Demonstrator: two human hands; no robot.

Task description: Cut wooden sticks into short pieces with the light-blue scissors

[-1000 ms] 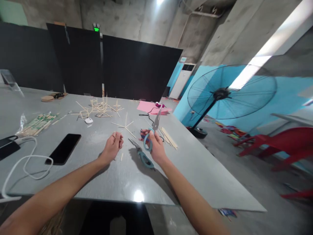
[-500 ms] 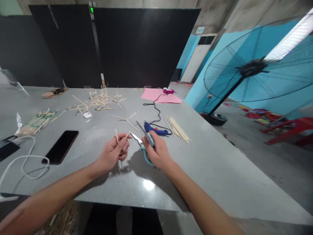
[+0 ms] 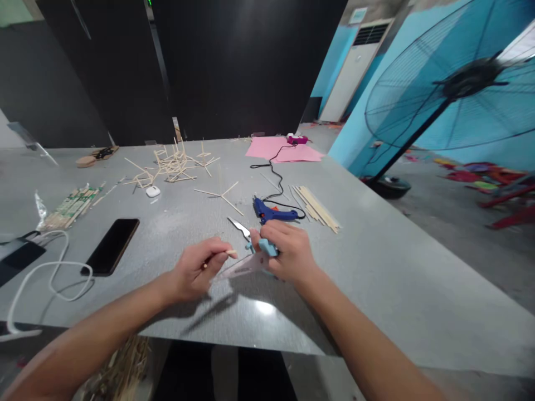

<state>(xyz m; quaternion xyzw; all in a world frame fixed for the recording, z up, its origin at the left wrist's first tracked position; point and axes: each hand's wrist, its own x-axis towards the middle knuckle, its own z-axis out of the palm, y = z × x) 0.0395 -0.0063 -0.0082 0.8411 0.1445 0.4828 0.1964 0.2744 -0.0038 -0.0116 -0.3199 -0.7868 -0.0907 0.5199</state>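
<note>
My left hand (image 3: 196,273) is closed in a pinch on a thin wooden stick (image 3: 229,253) whose tip points right. My right hand (image 3: 286,252) grips light-blue-handled scissors (image 3: 251,245), their blades spread wide around the stick's tip. Both hands hover just above the grey table (image 3: 376,278) near its front edge. Right behind my right hand lies a blue glue gun (image 3: 270,211) with a black cord.
A row of long wooden sticks (image 3: 317,209) lies right of the glue gun. A glued stick structure (image 3: 173,167) and pink paper (image 3: 280,150) sit farther back. A black phone (image 3: 109,246), white cable (image 3: 45,278) and packaged sticks (image 3: 69,206) lie left. A large fan (image 3: 451,89) stands right.
My right hand lowered the scissors from upright and brought them to the stick. My left hand turned the stick from upright to point toward the blades. The camera tilted down.
</note>
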